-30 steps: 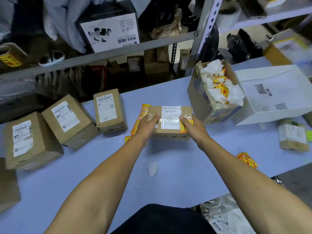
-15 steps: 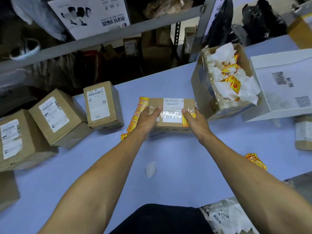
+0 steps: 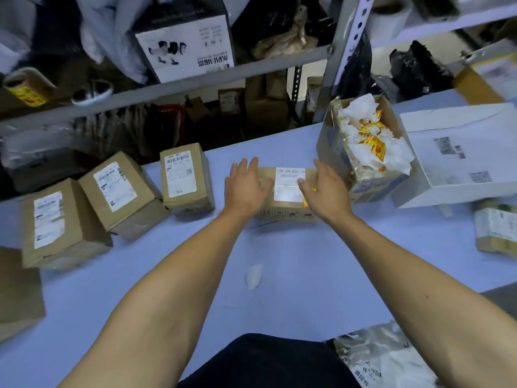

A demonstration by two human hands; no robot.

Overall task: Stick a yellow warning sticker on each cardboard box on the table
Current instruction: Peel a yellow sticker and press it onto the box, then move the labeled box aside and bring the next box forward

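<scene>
A small cardboard box (image 3: pixel 288 212) with a white label lies at the middle of the table, a bit of yellow sticker showing at its right edge. My left hand (image 3: pixel 246 186) hovers over its left side with fingers spread. My right hand (image 3: pixel 324 189) is over its right side, fingers apart, and holds nothing. Three more labelled cardboard boxes stand to the left: one (image 3: pixel 186 182), one (image 3: pixel 123 194) and one (image 3: pixel 60 224). The strip of yellow stickers behind the middle box is hidden by my left hand.
An open carton (image 3: pixel 333 152) full of white backing paper and yellow stickers stands right of the middle box. A flat white box (image 3: pixel 458 155) lies further right, a small parcel (image 3: pixel 495 231) at the right edge. A white paper scrap (image 3: pixel 254 275) lies nearer me. Metal shelving runs behind the table.
Both hands have let go of the middle box and opened, with fingers spread above it. The box now rests on the table. The camera view has shifted a little.
</scene>
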